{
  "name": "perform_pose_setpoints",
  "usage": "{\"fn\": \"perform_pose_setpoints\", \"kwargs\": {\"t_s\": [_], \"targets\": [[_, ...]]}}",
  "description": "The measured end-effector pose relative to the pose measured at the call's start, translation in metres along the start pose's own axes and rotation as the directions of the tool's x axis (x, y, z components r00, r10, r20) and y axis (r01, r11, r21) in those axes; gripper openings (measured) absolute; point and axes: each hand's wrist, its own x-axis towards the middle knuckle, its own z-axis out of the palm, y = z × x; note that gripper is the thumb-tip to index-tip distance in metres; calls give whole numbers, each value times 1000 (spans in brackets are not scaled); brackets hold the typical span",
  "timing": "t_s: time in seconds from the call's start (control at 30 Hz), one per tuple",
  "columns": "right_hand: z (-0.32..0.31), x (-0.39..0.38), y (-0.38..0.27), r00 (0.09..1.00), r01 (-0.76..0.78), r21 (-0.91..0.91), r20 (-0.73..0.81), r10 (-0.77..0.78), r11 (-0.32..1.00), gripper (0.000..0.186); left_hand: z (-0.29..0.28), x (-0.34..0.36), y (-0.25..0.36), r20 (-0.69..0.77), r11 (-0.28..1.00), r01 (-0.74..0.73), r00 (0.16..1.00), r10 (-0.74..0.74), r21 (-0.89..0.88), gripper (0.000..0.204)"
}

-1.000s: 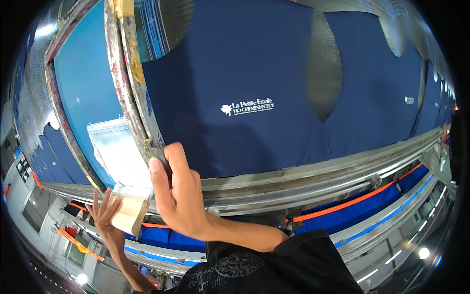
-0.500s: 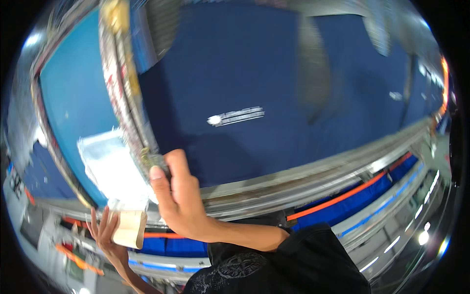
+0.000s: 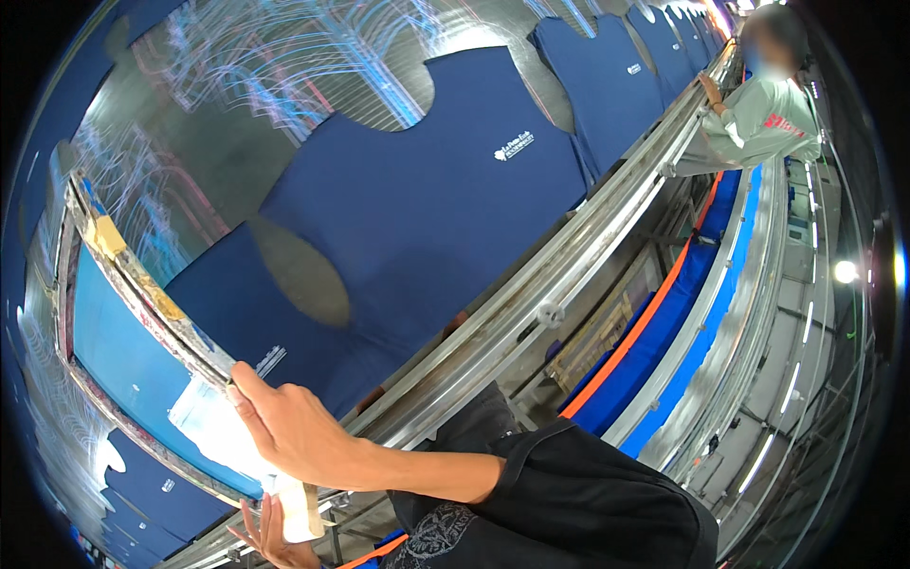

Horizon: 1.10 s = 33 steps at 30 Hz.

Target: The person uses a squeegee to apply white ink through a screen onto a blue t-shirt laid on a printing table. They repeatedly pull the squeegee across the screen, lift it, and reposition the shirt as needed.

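Note:
My right hand (image 3: 308,436) is closed around the near end of a long, stained screen-printing frame (image 3: 156,308). Light-blue mesh (image 3: 109,313) fills the frame, and a bright white patch (image 3: 204,422) covers its near end. Lower down, my left hand (image 3: 275,541) has its fingers spread beside a pale, wood-coloured block (image 3: 300,510) at that same end. The block hides the thumb and part of the palm, so any hold on it is unclear. Right of the frame lies a navy shirt piece (image 3: 417,209) with a small white print (image 3: 514,146).
More navy shirt pieces (image 3: 602,76) run in a row toward the far right. A metal rail (image 3: 559,275) borders the table, with blue cloth (image 3: 626,346) and an orange strip (image 3: 654,318) below. Another person (image 3: 763,119) in grey stands by the rail, one hand on it.
The view has swung, bringing the row of shirt pieces and another person into sight. The frame and both hands now appear lower in the picture. My right hand keeps its grip.

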Motion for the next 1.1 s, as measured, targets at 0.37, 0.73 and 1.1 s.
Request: {"fn": "perform_pose_setpoints", "kwargs": {"t_s": [0.37, 0.73, 1.1], "targets": [[-212, 17, 18, 974, -72, 215, 225, 23, 974, 18, 125, 17, 151, -36, 926, 263, 964, -263, 272, 43], [-283, 26, 21, 978, 63, 320, 171, -123, 945, 23, 182, 45, 230, 151, 865, -15, 986, -70, 501, 42], [-353, 18, -41, 950, -67, 97, 311, 34, 993, 27, 224, 22, 295, -7, 935, -34, 999, 39, 354, 43]]}}
